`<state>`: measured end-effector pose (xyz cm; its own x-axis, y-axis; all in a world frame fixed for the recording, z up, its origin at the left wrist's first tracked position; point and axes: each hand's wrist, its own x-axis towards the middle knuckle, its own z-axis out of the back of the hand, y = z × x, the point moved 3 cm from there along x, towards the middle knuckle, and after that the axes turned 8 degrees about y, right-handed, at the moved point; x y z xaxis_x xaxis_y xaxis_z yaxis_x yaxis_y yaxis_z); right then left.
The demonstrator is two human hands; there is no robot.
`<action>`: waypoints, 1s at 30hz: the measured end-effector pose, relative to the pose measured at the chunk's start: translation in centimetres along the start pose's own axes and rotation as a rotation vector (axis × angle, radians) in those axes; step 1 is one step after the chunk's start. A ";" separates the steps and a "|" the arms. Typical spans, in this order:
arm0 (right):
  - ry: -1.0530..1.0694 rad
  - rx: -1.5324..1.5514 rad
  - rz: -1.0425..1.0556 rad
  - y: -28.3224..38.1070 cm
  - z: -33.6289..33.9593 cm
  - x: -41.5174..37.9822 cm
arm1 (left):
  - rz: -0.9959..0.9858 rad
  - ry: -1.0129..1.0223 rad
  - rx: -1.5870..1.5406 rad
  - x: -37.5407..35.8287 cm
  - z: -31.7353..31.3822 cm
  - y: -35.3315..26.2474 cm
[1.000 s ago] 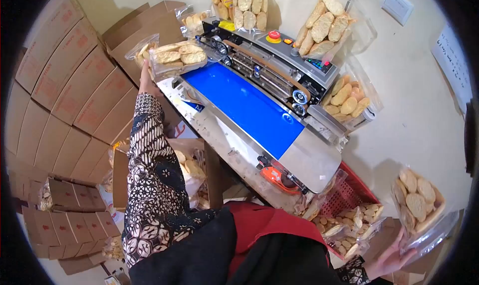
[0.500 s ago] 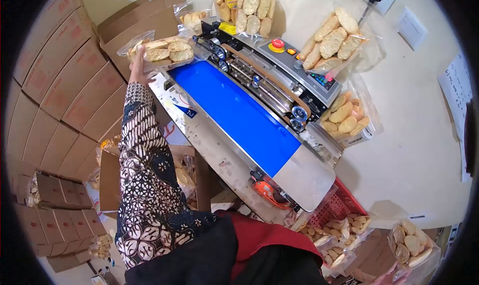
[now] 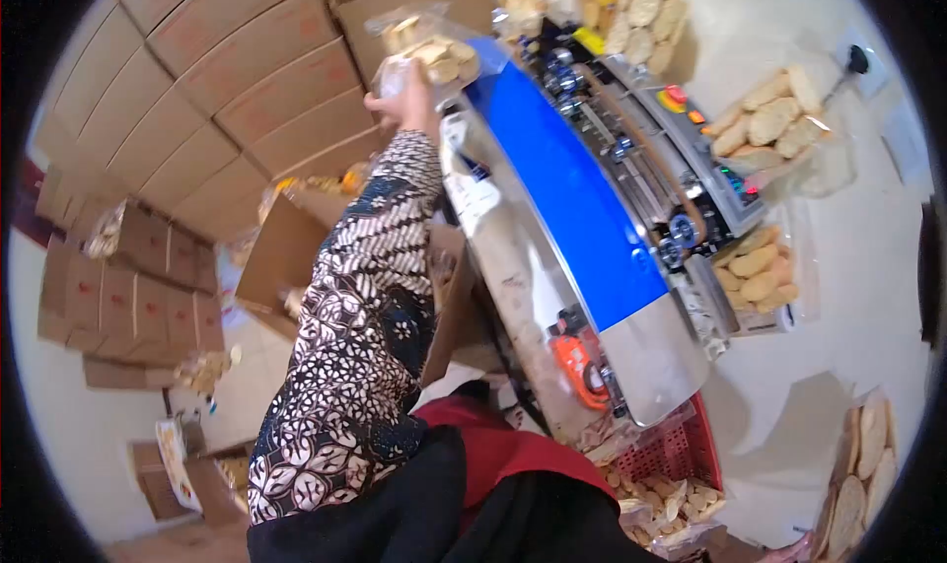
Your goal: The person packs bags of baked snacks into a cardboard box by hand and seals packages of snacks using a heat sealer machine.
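Note:
At the far end of the blue conveyor belt [image 3: 567, 188], my left hand [image 3: 406, 100] grips a clear plastic bag of bread slices [image 3: 444, 62]. Its fingers close round the near end of the bag. Only a sliver of my right hand [image 3: 792, 551] shows at the bottom right edge, at the lower end of another bag of bread slices [image 3: 856, 479]; most of its fingers are out of sight. Alongside the belt runs a bag-sealing machine [image 3: 631, 149] with rollers and a red button.
Stacked cartons [image 3: 237, 60] fill the left side. An open carton [image 3: 281, 257] stands below my left arm, and another carton [image 3: 360, 11] is beyond the belt. Filled bread bags [image 3: 774, 119] lean on the machine. A red basket [image 3: 681, 455] holds more bags below the metal end plate [image 3: 656, 366].
The view has swung left, so the machine now appears farther right. My left hand still holds its bag by the belt's far end. The bag at lower right looks larger and higher.

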<state>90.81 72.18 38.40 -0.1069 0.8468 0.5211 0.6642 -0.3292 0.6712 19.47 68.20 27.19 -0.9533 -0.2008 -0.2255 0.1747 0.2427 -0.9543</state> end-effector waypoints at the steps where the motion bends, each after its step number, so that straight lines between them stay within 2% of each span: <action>1: 0.047 0.051 -0.051 -1.0 -0.2 0.3 | -0.049 -0.071 0.020 -0.5 1.2 0.7; 3: 0.142 0.162 -0.154 -3.2 -1.4 0.7 | -0.083 -0.115 -0.033 -3.8 5.4 0.4; 5: 0.232 0.294 -0.246 -5.9 -3.5 0.5 | -0.209 0.127 -0.516 -5.6 10.4 1.2; 11: 0.508 0.631 -0.419 -12.8 -12.6 -0.6 | -0.024 0.147 -0.585 -5.9 30.5 -0.4; 13: 0.453 0.718 -0.511 -18.2 -19.4 -3.4 | -0.275 0.194 -0.537 -3.8 36.0 -2.1; 14: 0.387 0.673 -0.547 -21.0 -22.7 -4.8 | -0.321 0.132 -0.509 -2.9 38.3 -3.3; 15: 0.736 0.650 -0.521 -25.7 -25.9 -5.3 | -0.364 0.072 -0.475 -1.7 39.3 -3.5; 16: 0.632 0.551 -0.680 -28.2 -27.5 -7.2 | -0.435 0.050 -0.466 -0.4 41.2 -5.0; 17: 0.453 0.627 -0.849 -30.5 -32.1 -9.2 | -0.502 0.030 -0.452 0.8 42.7 -6.0; 19: 0.286 0.342 -1.051 -34.7 -40.2 -13.1 | -0.539 -0.007 -0.364 3.2 45.0 -8.1; 21: 0.561 0.360 -0.983 -40.5 -45.1 -17.6 | -0.559 0.050 -0.380 6.0 46.6 -9.8; 22: 0.520 0.353 -1.060 -45.4 -42.7 -19.1 | -0.545 0.011 -0.349 4.9 45.5 -7.0; 25: 0.373 0.305 -1.302 -55.6 -45.2 -27.8 | -0.478 0.010 -0.368 9.4 49.8 -7.4; 28: 0.409 0.224 -1.424 -63.1 -44.1 -33.9 | -0.428 -0.017 -0.342 11.7 52.1 -6.9; 30: 0.566 0.093 -1.494 -67.5 -41.2 -36.8 | -0.385 -0.025 -0.317 11.7 53.2 -5.6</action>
<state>19.43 46.03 -4.31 -0.9058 0.1073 -0.4098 -0.2444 0.6577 0.7125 20.42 13.96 19.47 -0.9268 -0.3548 0.1232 -0.2764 0.4220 -0.8634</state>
